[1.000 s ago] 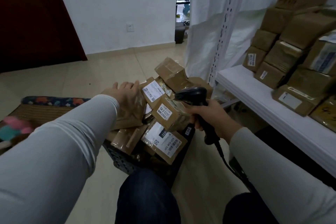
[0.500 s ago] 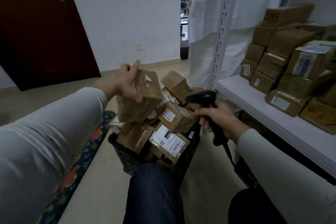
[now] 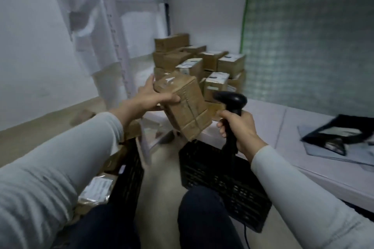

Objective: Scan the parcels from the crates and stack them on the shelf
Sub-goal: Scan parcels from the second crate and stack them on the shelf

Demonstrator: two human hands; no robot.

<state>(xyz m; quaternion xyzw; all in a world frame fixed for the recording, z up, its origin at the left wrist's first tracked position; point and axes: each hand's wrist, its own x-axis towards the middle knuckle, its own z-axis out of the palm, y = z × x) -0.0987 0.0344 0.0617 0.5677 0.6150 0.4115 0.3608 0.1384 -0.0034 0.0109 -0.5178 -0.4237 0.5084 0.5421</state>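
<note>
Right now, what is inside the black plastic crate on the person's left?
The black plastic crate holds brown cardboard parcels and one with a white label. The left sleeve covers most of it, so anything deeper is hidden.

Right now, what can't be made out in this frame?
- Parcel in left hand: no label on the faces shown.
- Stack labels: blurred.
- Right crate: contents out of sight behind its wall.
- Scanner cable: cut by bottom edge.
- Right hand: trigger finger hidden.

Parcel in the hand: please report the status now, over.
Left hand grips taped cardboard parcel, raised and tilted. Right hand grips barcode scanner beside it. Parcel stack on shelf behind; path clear.
</note>
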